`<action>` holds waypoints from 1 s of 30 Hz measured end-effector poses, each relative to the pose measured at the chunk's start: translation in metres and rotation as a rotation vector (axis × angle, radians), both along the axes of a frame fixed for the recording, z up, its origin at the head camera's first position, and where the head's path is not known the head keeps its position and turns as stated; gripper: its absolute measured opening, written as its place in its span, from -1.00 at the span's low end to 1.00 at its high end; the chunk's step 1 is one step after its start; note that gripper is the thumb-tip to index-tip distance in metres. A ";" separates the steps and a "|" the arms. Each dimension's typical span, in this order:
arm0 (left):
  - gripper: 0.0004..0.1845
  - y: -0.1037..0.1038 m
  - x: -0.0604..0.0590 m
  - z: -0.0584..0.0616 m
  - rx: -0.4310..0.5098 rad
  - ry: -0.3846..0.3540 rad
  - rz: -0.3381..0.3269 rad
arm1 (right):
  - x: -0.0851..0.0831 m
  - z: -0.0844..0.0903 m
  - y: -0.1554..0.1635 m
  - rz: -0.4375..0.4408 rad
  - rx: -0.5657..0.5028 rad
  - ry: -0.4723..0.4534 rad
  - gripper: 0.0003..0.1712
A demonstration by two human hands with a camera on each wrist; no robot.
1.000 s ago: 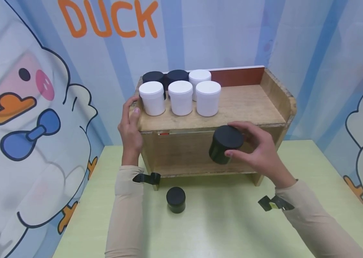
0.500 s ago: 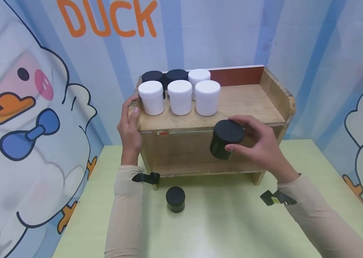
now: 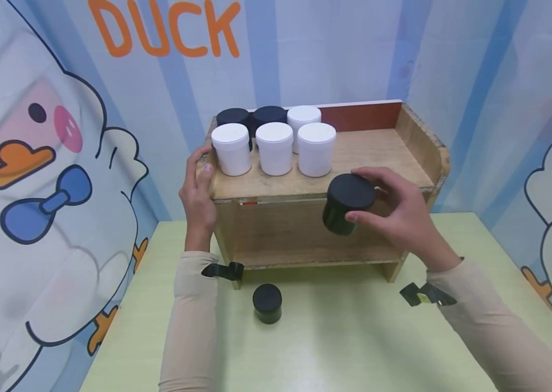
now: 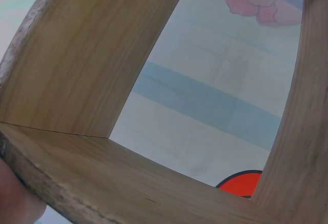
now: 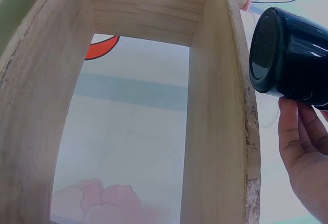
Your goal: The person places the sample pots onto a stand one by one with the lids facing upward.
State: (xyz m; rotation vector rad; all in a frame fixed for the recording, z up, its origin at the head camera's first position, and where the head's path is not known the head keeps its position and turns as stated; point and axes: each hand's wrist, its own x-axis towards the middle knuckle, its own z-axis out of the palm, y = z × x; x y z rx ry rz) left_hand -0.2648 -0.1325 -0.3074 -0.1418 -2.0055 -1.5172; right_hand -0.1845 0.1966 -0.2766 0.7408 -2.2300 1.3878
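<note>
In the head view my right hand holds a black lidded jar between thumb and fingers, upright, in front of the shelf's top edge. The right wrist view shows this jar's base, apart from the wood. My left hand grips the left end of the wooden shelf, its thumb on the near side. On the top board stand several white lidded jars, one at the front right, with two black-lidded jars behind at the left. Another black jar stands upright on the table.
The shelf has a raised right side panel and a reddish back strip. Its lower board sits beneath an open bay. Under everything lies a pale green table. Printed cloth walls enclose the back and sides.
My right hand has raised the black jar, moving it slightly right, from below the top board's front edge to about its height. The left hand and the other jars stay in place.
</note>
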 end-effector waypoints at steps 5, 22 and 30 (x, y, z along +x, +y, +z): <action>-0.49 0.000 -0.001 0.000 -0.005 -0.001 0.000 | -0.001 0.004 0.000 -0.001 -0.007 -0.001 -0.23; -0.49 0.000 -0.001 -0.001 -0.001 -0.001 0.004 | -0.005 0.016 0.001 -0.023 0.003 0.004 -0.26; -0.50 0.000 -0.001 -0.001 -0.001 -0.004 0.006 | -0.008 0.019 0.002 -0.033 -0.005 0.025 -0.25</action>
